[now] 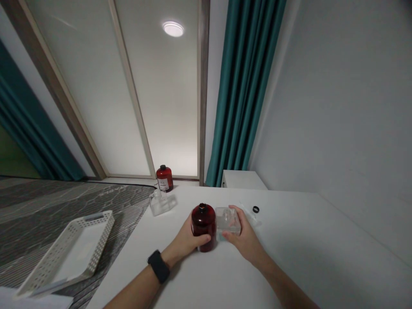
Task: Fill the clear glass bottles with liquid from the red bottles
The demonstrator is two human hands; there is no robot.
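Just one head-mounted view here, looking forward and down across the white table (289, 240) from close range, facing the window (154, 98) and teal curtain (244, 94), with the wall on the right.

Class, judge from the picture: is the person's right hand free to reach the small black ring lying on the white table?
Probably not right away: the right hand is holding the clear square bottle. The black ring lies just beyond it on the table, with nothing between them.

I count two dark red bottles (203, 226) (164, 178), two clear containers (228, 221) (162, 202), one white basket (69, 253), one small black ring (255, 209), and two hands (188, 239) (245, 237).
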